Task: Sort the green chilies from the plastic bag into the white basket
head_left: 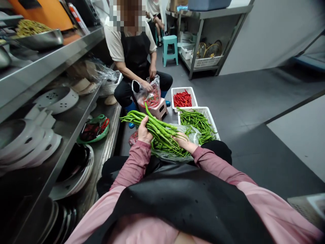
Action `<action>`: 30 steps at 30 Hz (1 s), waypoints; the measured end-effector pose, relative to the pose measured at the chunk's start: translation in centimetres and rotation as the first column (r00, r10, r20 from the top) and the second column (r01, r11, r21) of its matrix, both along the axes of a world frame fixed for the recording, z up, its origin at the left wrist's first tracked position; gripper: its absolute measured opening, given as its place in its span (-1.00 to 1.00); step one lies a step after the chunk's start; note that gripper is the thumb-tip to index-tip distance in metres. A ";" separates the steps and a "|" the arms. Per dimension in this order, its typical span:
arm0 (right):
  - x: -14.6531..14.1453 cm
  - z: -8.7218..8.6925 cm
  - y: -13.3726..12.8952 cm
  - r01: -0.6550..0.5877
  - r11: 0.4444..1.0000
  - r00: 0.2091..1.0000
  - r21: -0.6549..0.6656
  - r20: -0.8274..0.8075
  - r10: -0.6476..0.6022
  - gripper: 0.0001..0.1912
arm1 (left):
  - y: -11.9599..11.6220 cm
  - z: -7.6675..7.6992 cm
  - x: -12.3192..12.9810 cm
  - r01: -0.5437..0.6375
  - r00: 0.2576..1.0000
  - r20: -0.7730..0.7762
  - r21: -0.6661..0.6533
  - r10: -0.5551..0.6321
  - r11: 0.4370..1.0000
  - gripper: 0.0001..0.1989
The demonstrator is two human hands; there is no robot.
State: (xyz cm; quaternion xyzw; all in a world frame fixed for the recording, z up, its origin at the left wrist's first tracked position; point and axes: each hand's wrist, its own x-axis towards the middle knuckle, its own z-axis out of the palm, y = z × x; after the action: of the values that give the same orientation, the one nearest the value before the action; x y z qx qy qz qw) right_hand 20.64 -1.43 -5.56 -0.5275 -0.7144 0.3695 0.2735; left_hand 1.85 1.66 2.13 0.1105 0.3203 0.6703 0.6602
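A bunch of long green chili peppers (154,126) is held up above my lap. My left hand (145,131) is wrapped round its middle, thumb on top. My right hand (185,142) is closed at the bunch's right end, its fingertips partly hidden by the peppers. Below both hands, a clear plastic bag (169,156) lies open with more green peppers (165,145) in it. Just beyond my right hand, a white basket (212,122) holds loose green peppers (196,122).
A co-worker (135,47) sits opposite, hands in a bag of red chilies (152,100) on a small stool (161,110). A white basket (173,101) of red chilies stands at the right. Metal shelves (73,149) with stacked dishes line the left. A teal stool (170,40) stands behind.
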 end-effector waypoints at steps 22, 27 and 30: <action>0.2 5.4 -3.0 0.121 0.992 0.828 0.024 -0.553 -0.088 -0.63 | 1.1 -1.7 -0.9 0.069 0.993 0.103 -0.136 -0.055 0.988 -0.82; 0.9 5.8 -1.9 -0.011 0.986 0.879 -0.164 -0.472 -0.069 -0.52 | 1.1 -1.6 -0.9 0.043 0.998 0.048 -0.128 -0.037 0.991 -0.84; 1.1 6.1 -1.9 -0.088 0.991 0.972 -0.100 -0.226 0.064 -0.57 | 1.1 -1.3 -0.9 0.023 1.000 0.005 -0.106 -0.023 0.994 -0.88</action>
State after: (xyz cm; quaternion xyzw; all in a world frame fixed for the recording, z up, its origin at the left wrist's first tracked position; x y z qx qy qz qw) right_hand 21.78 -3.36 0.52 -0.4692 -0.6777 0.4750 0.3082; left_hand 0.96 2.77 0.84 0.0776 0.3529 0.6449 0.6734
